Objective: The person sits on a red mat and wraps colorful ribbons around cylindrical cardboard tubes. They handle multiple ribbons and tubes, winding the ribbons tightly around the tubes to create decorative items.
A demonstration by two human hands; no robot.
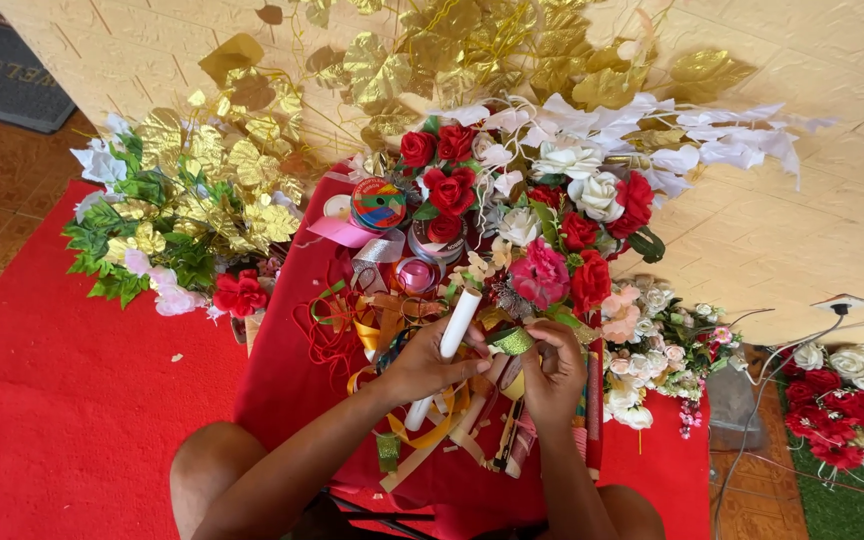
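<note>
My left hand (422, 362) grips a white tube (452, 330) that slants from lower left up to the right over a small table draped in red cloth (277, 370). My right hand (552, 368) pinches a strip of shiny green ribbon (509, 340) right beside the tube's upper part. Both hands meet above a litter of gold and orange ribbon pieces (432, 430). Just beyond them lies a bunch of red, pink and white artificial flowers (542, 240).
Ribbon spools (379, 203) stand at the table's far side. Gold leaf sprays (422, 60) lean on the cream wall. A green and gold bouquet (167, 215) sits left on red carpet (62, 400). More flowers (852, 400) and a cable (787, 360) lie right.
</note>
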